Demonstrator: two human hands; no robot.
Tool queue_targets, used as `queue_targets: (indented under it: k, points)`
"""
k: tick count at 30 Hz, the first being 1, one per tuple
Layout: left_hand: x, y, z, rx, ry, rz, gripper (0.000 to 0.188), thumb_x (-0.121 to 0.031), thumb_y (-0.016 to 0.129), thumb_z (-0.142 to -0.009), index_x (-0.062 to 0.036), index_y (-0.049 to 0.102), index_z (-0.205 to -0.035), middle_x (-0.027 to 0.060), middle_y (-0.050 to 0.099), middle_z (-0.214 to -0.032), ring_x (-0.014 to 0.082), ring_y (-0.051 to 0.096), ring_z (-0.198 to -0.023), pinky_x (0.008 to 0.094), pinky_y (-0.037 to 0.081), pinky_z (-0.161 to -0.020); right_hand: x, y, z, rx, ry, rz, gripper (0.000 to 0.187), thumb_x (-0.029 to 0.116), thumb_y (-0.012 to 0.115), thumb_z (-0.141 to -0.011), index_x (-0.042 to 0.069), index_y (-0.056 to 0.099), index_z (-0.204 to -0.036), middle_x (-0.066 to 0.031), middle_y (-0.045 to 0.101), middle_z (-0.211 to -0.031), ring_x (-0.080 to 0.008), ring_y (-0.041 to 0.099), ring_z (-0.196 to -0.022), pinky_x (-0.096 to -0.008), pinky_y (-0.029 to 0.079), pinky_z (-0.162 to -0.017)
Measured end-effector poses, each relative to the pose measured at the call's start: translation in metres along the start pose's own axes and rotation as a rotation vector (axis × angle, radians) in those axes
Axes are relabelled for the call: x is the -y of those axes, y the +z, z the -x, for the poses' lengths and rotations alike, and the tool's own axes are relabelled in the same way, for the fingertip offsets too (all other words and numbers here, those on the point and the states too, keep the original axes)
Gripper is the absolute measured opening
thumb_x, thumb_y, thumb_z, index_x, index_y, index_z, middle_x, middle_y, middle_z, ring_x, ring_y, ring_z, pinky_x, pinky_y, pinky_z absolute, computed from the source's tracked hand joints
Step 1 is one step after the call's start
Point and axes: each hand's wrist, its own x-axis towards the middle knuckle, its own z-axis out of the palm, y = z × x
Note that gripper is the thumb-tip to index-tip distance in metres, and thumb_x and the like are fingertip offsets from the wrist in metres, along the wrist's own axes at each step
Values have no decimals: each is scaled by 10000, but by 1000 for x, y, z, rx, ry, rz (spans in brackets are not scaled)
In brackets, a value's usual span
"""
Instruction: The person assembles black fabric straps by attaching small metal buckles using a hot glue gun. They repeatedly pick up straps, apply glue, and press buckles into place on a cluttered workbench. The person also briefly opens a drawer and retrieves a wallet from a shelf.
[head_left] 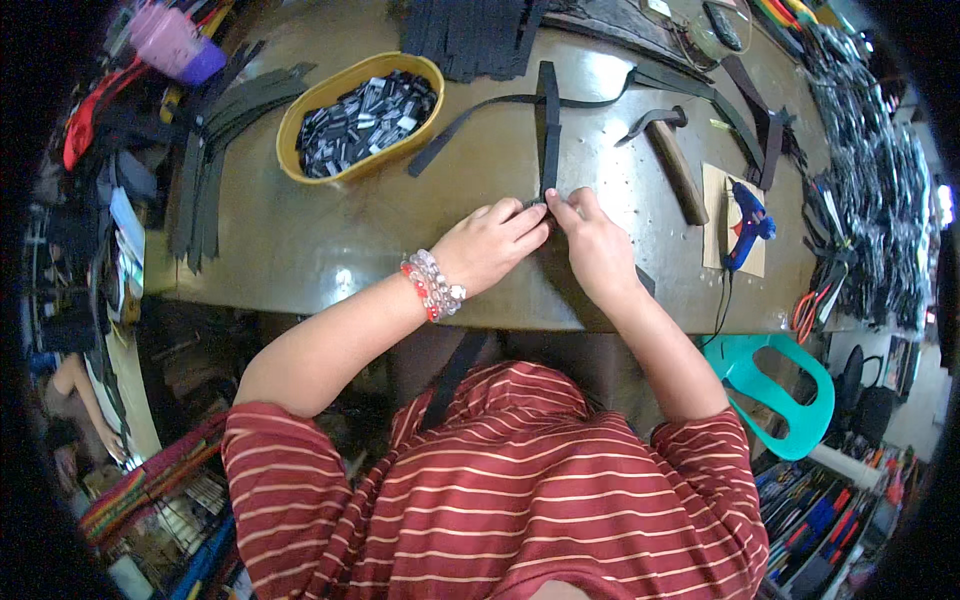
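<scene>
Both hands meet near the middle of the table, working at the near end of a black strap. My left hand, bracelets at its wrist, has its fingers pinched together at the strap's end. Close beside it, my right hand pinches the same strap between thumb and fingers. Whatever small part lies between the fingertips is hidden. The strap runs away from me and crosses another black strap. To the left, a yellow tub holds many small black and silver pieces.
A hammer lies right of my hands, with a blue glue gun on cardboard beyond it. Bundles of black straps lie at the left and far side. A turquoise chair stands at the right; red-handled scissors lie near the edge.
</scene>
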Motion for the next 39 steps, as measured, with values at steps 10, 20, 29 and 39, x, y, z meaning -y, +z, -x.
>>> queue_targets:
  k: [10, 20, 29, 39]
  points:
    - [-80, -6, 26, 259, -450, 71, 731, -626, 551, -757, -194, 434, -1334, 130, 324, -1420, 360, 234, -1335, 602, 148, -1065, -144, -20, -15, -240, 315, 669, 478, 392, 531, -881, 285, 431, -1336, -186, 558, -883, -320, 567, -847, -392, 453, -738]
    - [-83, 10, 21, 159, -384, 91, 844, -673, 650, -610, -405, 374, -1361, 317, 42, -1461, 458, 23, -1369, 620, 64, -1059, -13, -29, 99, -59, 195, -322, 514, 72, 423, -920, 216, 327, -1405, -231, 512, -1238, -334, 590, -1029, -407, 476, -822]
    - [-83, 13, 20, 140, -386, 63, 737, -609, 691, -618, -317, 522, -1274, 335, 49, -1449, 448, 56, -1369, 596, 88, -1071, 2, -20, 121, -82, 63, -302, 506, 70, 448, -911, 186, 366, -1397, -132, 616, -988, -147, 525, -648, -263, 474, -636]
    - [-91, -31, -4, -126, -443, 634, 270, 21, 536, -711, -86, 605, -949, 90, 495, -835, 247, 543, -799, 347, 469, -714, -88, -20, 82, -303, 513, 390, 549, 117, 649, -792, 395, 527, -1250, -64, 543, -894, -250, 528, -836, -380, 432, -753]
